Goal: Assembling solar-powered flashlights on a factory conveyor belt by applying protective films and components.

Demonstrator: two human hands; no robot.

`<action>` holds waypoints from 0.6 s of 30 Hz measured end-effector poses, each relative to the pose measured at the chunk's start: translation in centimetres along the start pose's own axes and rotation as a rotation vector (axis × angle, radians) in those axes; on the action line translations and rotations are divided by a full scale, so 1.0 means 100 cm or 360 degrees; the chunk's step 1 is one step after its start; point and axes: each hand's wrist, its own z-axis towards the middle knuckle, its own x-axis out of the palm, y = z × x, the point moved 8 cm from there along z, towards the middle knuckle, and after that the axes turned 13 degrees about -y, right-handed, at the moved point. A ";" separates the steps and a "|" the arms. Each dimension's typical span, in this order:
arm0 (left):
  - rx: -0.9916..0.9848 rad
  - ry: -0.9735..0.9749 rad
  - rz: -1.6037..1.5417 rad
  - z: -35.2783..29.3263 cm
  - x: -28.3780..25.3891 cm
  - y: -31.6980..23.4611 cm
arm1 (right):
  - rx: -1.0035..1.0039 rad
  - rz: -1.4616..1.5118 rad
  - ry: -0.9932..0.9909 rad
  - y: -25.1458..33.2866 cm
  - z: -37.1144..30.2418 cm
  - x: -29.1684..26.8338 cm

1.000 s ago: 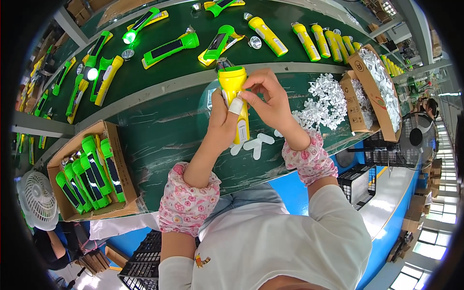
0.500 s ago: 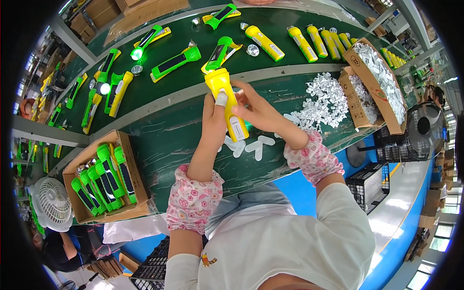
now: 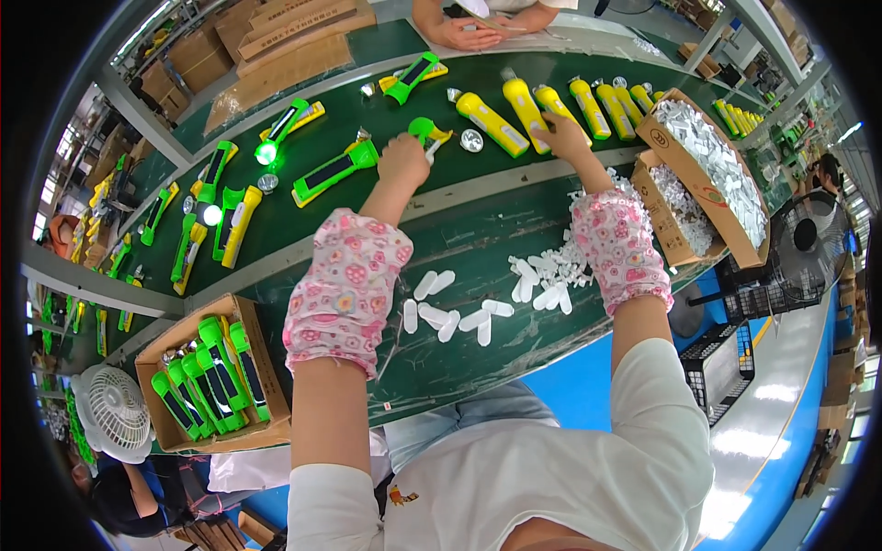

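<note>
My left hand (image 3: 404, 163) is closed on a green flashlight (image 3: 421, 128), whose head and a bit of yellow part show past the fingers; the hand hides the rest. My right hand (image 3: 563, 140) has its fingers at the lower end of a yellow flashlight (image 3: 525, 108) standing in the row on the dark green belt. That flashlight's top is slightly blurred. A second yellow flashlight (image 3: 493, 125) lies to its left, close to a loose round reflector (image 3: 471, 140). Just right of it, another yellow flashlight (image 3: 555, 103) is partly behind my right fingers.
White strips (image 3: 436, 317) lie on the near bench, with a pile of small white pieces (image 3: 560, 266) beside them. Cartons of white pieces (image 3: 707, 151) stand at right. A carton (image 3: 266, 354) holds green flashlights at left, near a white fan (image 3: 115, 413). Another person's hands (image 3: 469, 35) rest across the belt.
The yellow flashlight that both hands held over the bench now stands in the row on the belt. My hands have moved apart and forward, the left to a green flashlight.
</note>
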 end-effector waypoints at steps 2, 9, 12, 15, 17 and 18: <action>-0.0036 0.0034 0.0101 -0.001 0.013 -0.004 | -0.0118 -0.0214 -0.0072 -0.009 -0.001 0.000; -0.0234 0.0203 -0.0118 -0.018 -0.001 0.007 | -0.0536 -0.0483 -0.0259 0.152 -0.049 0.015; -0.0079 0.0305 -0.0496 -0.038 -0.016 -0.004 | -0.0709 -0.0048 -0.0302 0.164 -0.051 0.020; 0.0034 0.0180 -0.0625 -0.079 -0.082 0.000 | -0.0888 0.0190 -0.0283 0.191 -0.053 0.006; -0.0064 0.0153 -0.0705 -0.106 -0.102 0.019 | -0.1002 0.0290 -0.0258 0.221 -0.063 -0.012; -0.0176 0.0200 -0.0789 -0.118 -0.104 0.028 | -0.0954 0.0533 -0.0113 0.228 -0.069 -0.013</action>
